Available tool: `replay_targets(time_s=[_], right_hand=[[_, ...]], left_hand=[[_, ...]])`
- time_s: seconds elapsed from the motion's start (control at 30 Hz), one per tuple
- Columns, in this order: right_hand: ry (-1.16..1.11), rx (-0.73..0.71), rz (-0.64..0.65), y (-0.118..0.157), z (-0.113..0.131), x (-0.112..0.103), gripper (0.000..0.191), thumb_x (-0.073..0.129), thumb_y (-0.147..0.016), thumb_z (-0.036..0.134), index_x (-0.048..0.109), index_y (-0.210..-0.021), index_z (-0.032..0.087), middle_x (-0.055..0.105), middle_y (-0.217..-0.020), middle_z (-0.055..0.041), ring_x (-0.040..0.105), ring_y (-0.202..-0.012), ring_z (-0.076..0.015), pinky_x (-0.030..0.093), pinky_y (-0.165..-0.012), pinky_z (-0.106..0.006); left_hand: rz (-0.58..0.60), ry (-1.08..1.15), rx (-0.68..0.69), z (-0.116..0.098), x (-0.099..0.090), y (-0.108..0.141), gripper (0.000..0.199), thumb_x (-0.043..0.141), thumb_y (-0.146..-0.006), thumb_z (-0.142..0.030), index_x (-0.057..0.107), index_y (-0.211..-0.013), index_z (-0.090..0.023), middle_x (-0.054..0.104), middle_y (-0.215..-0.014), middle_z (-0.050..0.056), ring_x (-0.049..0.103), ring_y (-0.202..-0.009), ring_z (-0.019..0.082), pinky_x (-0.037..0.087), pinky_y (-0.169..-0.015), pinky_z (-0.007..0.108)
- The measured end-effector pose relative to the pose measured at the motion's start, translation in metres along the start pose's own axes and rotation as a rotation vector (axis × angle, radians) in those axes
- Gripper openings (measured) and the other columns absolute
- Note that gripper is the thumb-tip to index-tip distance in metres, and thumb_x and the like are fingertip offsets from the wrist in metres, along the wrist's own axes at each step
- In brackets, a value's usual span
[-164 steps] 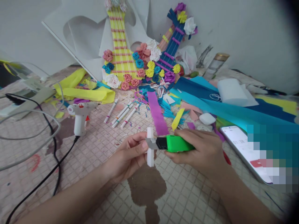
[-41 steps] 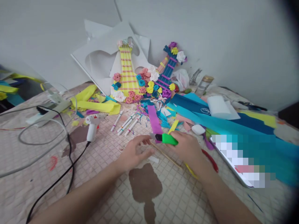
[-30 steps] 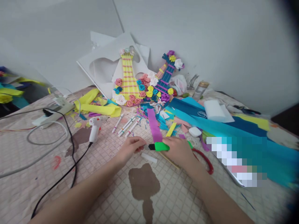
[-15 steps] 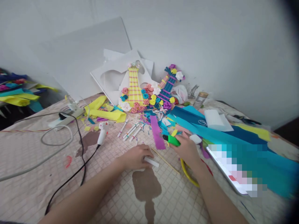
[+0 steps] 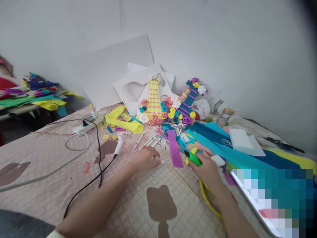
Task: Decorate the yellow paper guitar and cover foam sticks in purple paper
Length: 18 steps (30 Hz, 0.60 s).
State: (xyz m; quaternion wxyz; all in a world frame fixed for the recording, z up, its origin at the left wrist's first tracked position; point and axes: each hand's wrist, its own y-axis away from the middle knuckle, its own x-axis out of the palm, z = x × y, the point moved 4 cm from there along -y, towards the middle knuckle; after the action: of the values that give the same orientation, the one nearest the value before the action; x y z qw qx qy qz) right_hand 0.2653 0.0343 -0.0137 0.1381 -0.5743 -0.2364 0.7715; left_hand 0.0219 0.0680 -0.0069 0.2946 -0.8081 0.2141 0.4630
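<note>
My left hand (image 5: 146,158) is low over the tablecloth, its fingers curled round a small white strip. Only the strip's end (image 5: 162,162) shows past the fingertips. In my right hand (image 5: 205,168) is a chunky green tool (image 5: 195,159) with a black end pointing left; its exact kind is unclear. Between the hands lies a purple crepe paper strip (image 5: 175,150). A thin wooden stick (image 5: 182,180) rests just in front of it. Below my right wrist a yellow curved handle or loop (image 5: 209,201) is partly hidden.
A white glue gun (image 5: 120,143) with a black cord lies left, near a power strip (image 5: 86,125). Several markers (image 5: 151,141) lie ahead. Flower-decorated yellow (image 5: 154,100) and blue (image 5: 189,102) guitar shapes stand behind. Blue crepe paper (image 5: 213,135) and a phone (image 5: 255,205) are right.
The view has shifted, so the scene sits lower and further right. My left hand has moved forward toward the markers, and less of the white strip shows. My right hand still grips the green tool.
</note>
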Motion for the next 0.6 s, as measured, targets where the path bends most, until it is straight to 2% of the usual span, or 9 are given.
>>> replay_targets(time_s=[0.1,0.2,0.27,0.3,0.37,0.4,0.43,0.53,0.6], right_hand=[[-0.027,0.000,-0.001,0.001,0.001,0.000,0.028,0.051,-0.078,0.044,0.061,-0.070,0.020,0.060,-0.059,-0.0044,0.052,-0.055,-0.0192,0.034,-0.051,-0.028],[-0.058,0.005,-0.018,0.002,0.002,-0.001,0.024,0.051,-0.078,0.041,0.059,-0.067,0.020,0.060,-0.060,-0.0043,0.053,-0.057,-0.0198,0.035,-0.051,-0.028],[-0.077,0.021,-0.046,0.002,0.002,-0.003,0.024,0.051,-0.077,0.041,0.056,-0.066,0.020,0.060,-0.061,-0.0043,0.053,-0.057,-0.0200,0.036,-0.051,-0.028],[-0.089,0.032,-0.066,0.002,0.002,-0.004,0.024,0.051,-0.077,0.041,0.055,-0.066,0.020,0.060,-0.062,-0.0043,0.053,-0.058,-0.0202,0.037,-0.052,-0.029],[-0.112,0.056,-0.114,0.002,0.002,-0.008,0.024,0.050,-0.077,0.041,0.053,-0.066,0.021,0.061,-0.065,-0.0050,0.055,-0.063,-0.0211,0.040,-0.057,-0.030],[-0.126,0.069,-0.141,0.002,0.002,-0.010,0.024,0.049,-0.078,0.041,0.052,-0.067,0.021,0.061,-0.068,-0.0056,0.056,-0.067,-0.0216,0.042,-0.060,-0.030],[-0.143,0.087,-0.163,0.001,0.002,-0.013,0.023,0.048,-0.078,0.041,0.053,-0.068,0.020,0.062,-0.070,-0.0060,0.057,-0.070,-0.0219,0.043,-0.063,-0.031],[-0.188,0.168,-0.188,0.001,0.001,-0.017,0.024,0.048,-0.078,0.043,0.054,-0.075,0.020,0.062,-0.074,-0.0062,0.058,-0.071,-0.0216,0.043,-0.062,-0.030],[-0.207,0.216,-0.179,0.001,0.000,-0.017,0.026,0.049,-0.077,0.045,0.055,-0.079,0.019,0.062,-0.074,-0.0061,0.058,-0.067,-0.0213,0.042,-0.057,-0.029]], left_hand=[[-0.068,-0.020,0.001,-0.020,-0.018,0.004,0.030,0.038,-0.090,-0.031,0.060,-0.075,-0.018,0.063,-0.074,0.005,0.055,-0.075,0.017,0.039,-0.073,0.030],[-0.127,-0.034,0.011,-0.035,-0.045,0.018,0.040,0.035,-0.092,-0.034,0.051,-0.059,-0.019,0.054,-0.058,0.003,0.049,-0.061,0.015,0.037,-0.063,0.028],[-0.255,-0.005,0.016,-0.032,-0.070,0.030,0.042,0.033,-0.092,-0.033,0.049,-0.056,-0.019,0.051,-0.055,0.002,0.048,-0.058,0.015,0.037,-0.061,0.028],[-0.358,0.012,-0.023,-0.024,-0.083,0.037,0.039,0.033,-0.091,-0.033,0.052,-0.060,-0.018,0.053,-0.059,0.003,0.050,-0.062,0.015,0.039,-0.063,0.028],[-0.583,-0.010,-0.208,0.006,-0.107,0.051,0.035,0.031,-0.090,-0.035,0.057,-0.073,-0.018,0.059,-0.073,0.005,0.055,-0.075,0.018,0.042,-0.072,0.029],[-0.651,-0.029,-0.357,0.026,-0.115,0.057,0.036,0.029,-0.090,-0.036,0.058,-0.079,-0.018,0.061,-0.080,0.005,0.057,-0.080,0.018,0.043,-0.075,0.029],[-0.685,-0.044,-0.439,0.047,-0.120,0.060,0.036,0.026,-0.091,-0.036,0.057,-0.089,-0.018,0.062,-0.088,0.006,0.057,-0.085,0.019,0.044,-0.078,0.030],[-0.679,-0.083,-0.587,0.106,-0.126,0.062,0.033,0.027,-0.092,-0.028,0.046,-0.117,-0.016,0.059,-0.108,0.008,0.055,-0.101,0.021,0.043,-0.087,0.036],[-0.580,-0.096,-0.669,0.142,-0.121,0.057,0.029,0.036,-0.092,-0.028,0.049,-0.114,-0.015,0.058,-0.111,0.009,0.054,-0.103,0.021,0.044,-0.088,0.040]])
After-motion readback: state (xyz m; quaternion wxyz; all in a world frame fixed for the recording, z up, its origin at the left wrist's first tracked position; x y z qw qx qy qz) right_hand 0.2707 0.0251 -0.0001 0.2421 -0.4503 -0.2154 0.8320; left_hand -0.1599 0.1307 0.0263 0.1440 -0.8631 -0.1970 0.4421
